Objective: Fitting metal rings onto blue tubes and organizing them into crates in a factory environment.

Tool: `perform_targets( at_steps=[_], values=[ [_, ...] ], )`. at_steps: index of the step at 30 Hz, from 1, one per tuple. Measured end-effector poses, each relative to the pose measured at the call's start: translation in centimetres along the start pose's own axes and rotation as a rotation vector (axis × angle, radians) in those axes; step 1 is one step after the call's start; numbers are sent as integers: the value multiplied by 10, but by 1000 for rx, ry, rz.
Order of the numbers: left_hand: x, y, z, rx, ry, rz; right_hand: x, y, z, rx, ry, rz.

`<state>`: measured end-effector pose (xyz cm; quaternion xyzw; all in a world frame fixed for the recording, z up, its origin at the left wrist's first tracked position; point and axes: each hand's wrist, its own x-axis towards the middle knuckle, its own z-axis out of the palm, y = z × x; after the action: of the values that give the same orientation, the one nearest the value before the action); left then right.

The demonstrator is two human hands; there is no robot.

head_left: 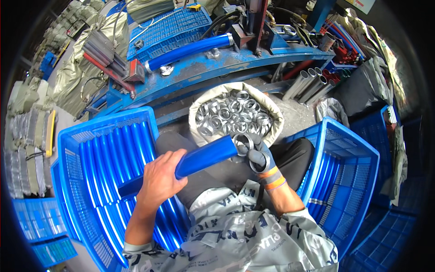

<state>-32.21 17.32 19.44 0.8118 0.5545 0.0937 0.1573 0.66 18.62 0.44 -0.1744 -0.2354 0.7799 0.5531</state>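
Note:
My bare left hand (158,179) grips a shiny blue tube (206,156) around its middle and holds it across my lap, tilted up to the right. My right hand (258,156), in a grey glove with an orange cuff, holds a silver metal ring (243,142) against the tube's right end. Just beyond the ring stands a white sack (197,106) full of several more silver rings (233,113). To my left a blue plastic crate (72,140) holds several blue tubes (108,154) laid side by side.
A second blue crate (358,156) at my right holds a few blue tubes at its bottom. A blue machine bench (217,68) with a blue tube (190,50) clamped on it stands ahead. Silver pipes (308,84) lean beside it. Grey sacks and stacked crates lie around.

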Motion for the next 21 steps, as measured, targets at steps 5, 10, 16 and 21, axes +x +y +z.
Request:
perform_targets(
  at_steps=[5,10,16,21],
  values=[
    [0,4,-9,-9,20,23,3,-18,12,-295,62,33],
    [3,4,-16,-28,60,23,-1,-41,31,-626,-32,12],
    [8,7,-17,-50,28,55,-4,-41,43,-245,-11,-10],
    [8,7,-14,-3,-46,94,-8,-47,44,-218,12,22]
  ],
)
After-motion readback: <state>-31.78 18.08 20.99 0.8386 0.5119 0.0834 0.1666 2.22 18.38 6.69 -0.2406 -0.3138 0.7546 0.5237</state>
